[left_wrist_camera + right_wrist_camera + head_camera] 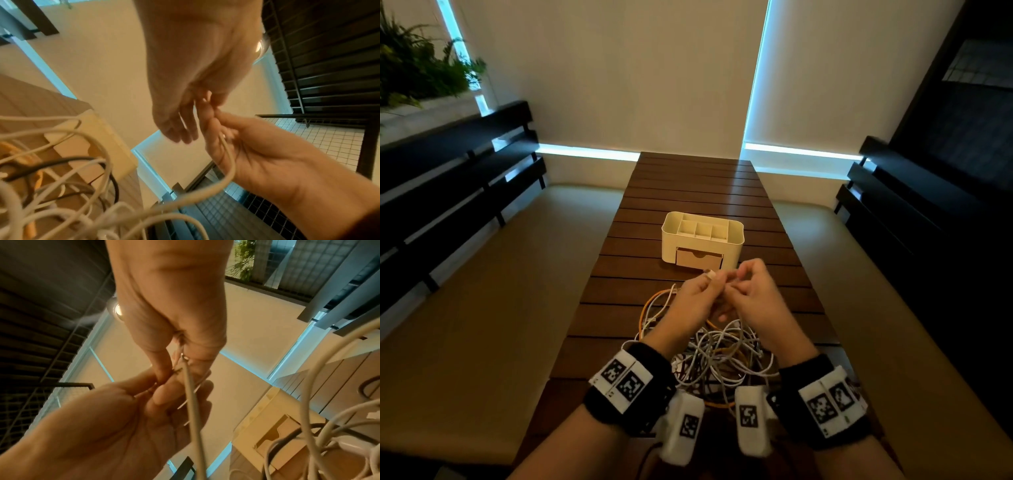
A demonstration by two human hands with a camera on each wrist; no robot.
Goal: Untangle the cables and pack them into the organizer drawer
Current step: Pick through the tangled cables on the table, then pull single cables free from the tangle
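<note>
A tangle of white, orange and dark cables (pixel 719 353) lies on the slatted wooden table (pixel 688 185), close to me. Beyond it stands the cream organizer (pixel 671 246) with its tan drawer (pixel 698 258) facing me. Both hands are raised above the tangle, fingertips nearly meeting. My left hand (pixel 709 279) pinches a white connector end. My right hand (pixel 180 353) pinches one white cable (pixel 193 402) near its tip, and that cable hangs down across the left hand's fingers (pixel 164 394). In the left wrist view the same white cable (pixel 228 155) crosses the right palm and drops into the pile.
Cushioned benches (pixel 482 274) with dark slatted backs (pixel 448 192) run along both sides of the table. The organizer's top compartments (pixel 702 228) show nothing inside. A plant (pixel 417 65) stands far left. Bare tabletop lies behind the organizer.
</note>
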